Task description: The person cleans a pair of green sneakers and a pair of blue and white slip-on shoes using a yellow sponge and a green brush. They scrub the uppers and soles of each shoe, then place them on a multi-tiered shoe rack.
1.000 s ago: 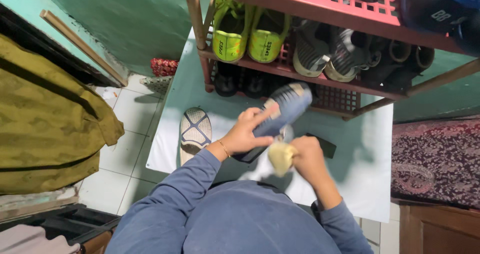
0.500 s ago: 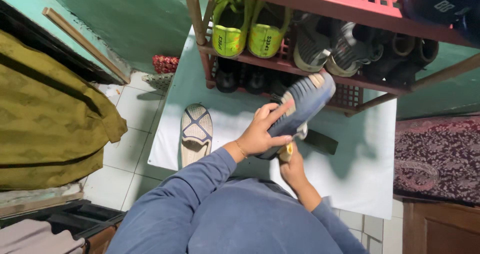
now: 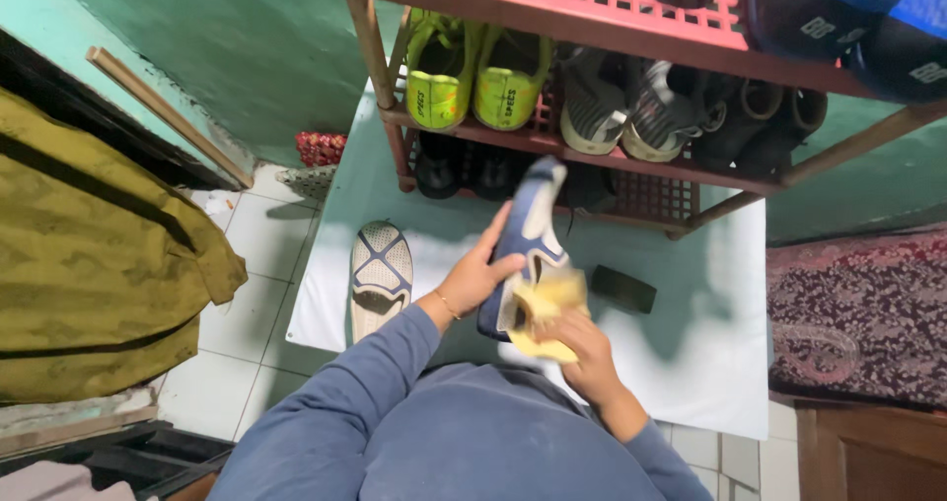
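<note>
While gripped by left hand (image 3: 476,276), blue shoe (image 3: 525,240), perhaps just clear of rack (image 3: 552,142).

Indoor light is looking dim-ish and flat w/ a green cast coming off the walls. The white mat (image 3: 691,343) is catching the brightest light, esp. bottom right, no real glare tho. Shoe rack (image 3: 552,8) is throwing soft shadows over the mat's far end, and its lower shelf is sitting in murk. Slight motion blur is showing on the blue shoe (image 3: 528,235) and yellow cloth (image 3: 548,309). Wide lens is bending lines near the edges.
</note>
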